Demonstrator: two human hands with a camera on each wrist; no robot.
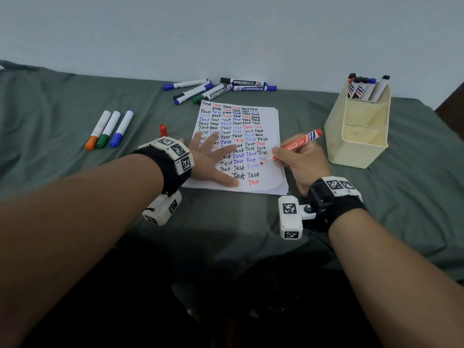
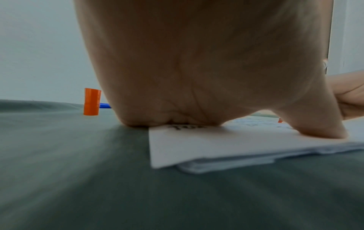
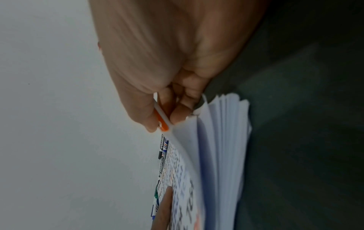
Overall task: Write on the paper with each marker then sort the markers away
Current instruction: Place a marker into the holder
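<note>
The right hand (image 1: pixel 300 163) pinches the red marker (image 1: pixel 297 144) low on its barrel, tip on the paper (image 1: pixel 272 116) mid-worktop. The left hand (image 1: pixel 213 159) lies flat, fingers (image 1: pixel 200 139) spread, pinning the sheets. Light, stiff, likely slick: grip it near the tip.

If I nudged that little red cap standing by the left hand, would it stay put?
Probably not. The red cap stands upright on soft, wrinkled cloth, so it would likely tip. Being round, it may then roll a little. It looks like light, stiff plastic.
</note>
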